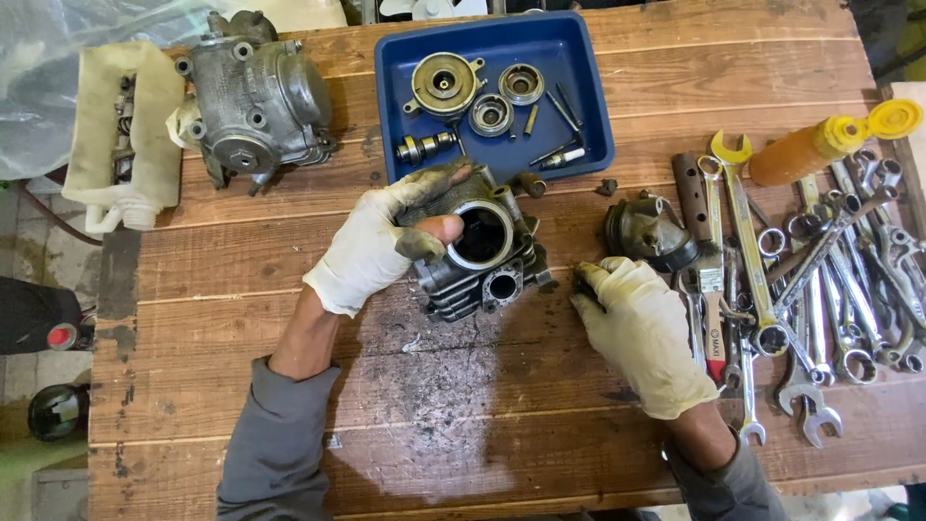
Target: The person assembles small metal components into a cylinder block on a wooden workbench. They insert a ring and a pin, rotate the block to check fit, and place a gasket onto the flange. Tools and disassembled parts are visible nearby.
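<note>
A dark, finned engine cylinder (497, 280) with a shiny round bore stands in the middle of the wooden table (463, 425). My left hand (376, 241), in a dirty white glove, grips its left side with the thumb hooked on the bore's rim. My right hand (641, 328), also gloved, rests palm down on the table just right of the cylinder, fingers curled; whether it holds anything small is hidden. A dark domed engine part (644, 230) lies just beyond that hand.
A blue tray (588, 96) at the back holds several small round parts and pins. A grey engine casing (256, 96) and a white plastic container (125, 135) sit back left. Several wrenches (820, 289) and an orange bottle (820, 145) crowd the right side.
</note>
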